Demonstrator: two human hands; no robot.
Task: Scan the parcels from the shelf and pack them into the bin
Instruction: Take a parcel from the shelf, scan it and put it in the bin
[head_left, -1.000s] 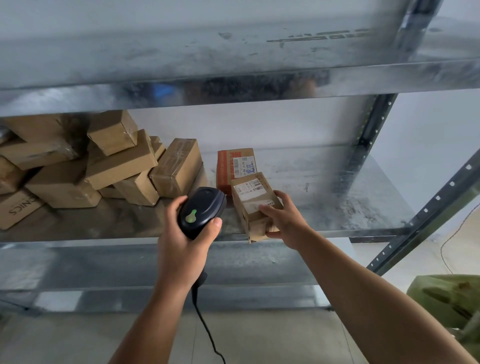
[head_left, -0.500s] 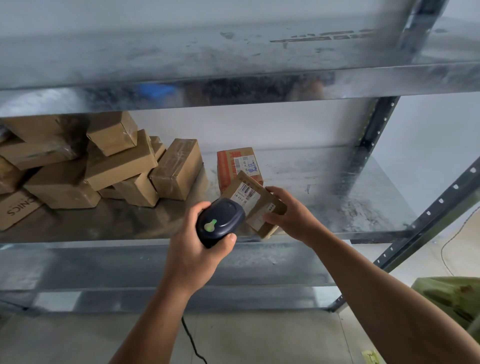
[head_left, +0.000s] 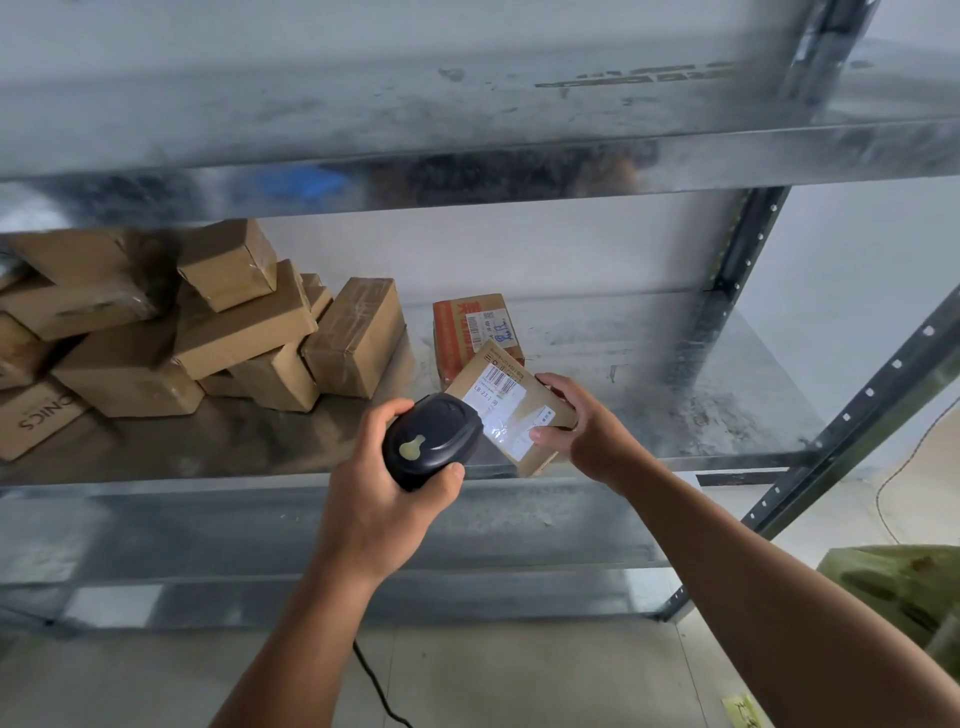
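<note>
galvanised steel shelf (head_left: 675, 374), scuffed and dusty. top board (head_left: 467, 104) above it, smeared, dull reflections on its front lip. dark perforated uprights (head_left: 748, 244). wall (head_left: 857, 270) pale, plain. floor (head_left: 519, 675) light tile, thin joints. yellow scrap (head_left: 743, 709) on floor, lower right. light soft, even.

Soft, even daylight is filling the scene, brightest on the wall (head_left: 857, 286) to the right of the right hand (head_left: 587, 431). A white glare is flaring on the taped label of the parcel (head_left: 524, 415), just beside the scanner (head_left: 431, 441). Above the hands the upper shelf (head_left: 467, 104) is blurring, giving back smudged reflections (a blue patch among them). Boxes (head_left: 234, 332) left of the left hand (head_left: 384, 514) are sitting in shadow, and the wide lens is tilting the posts (head_left: 737, 270).
</note>
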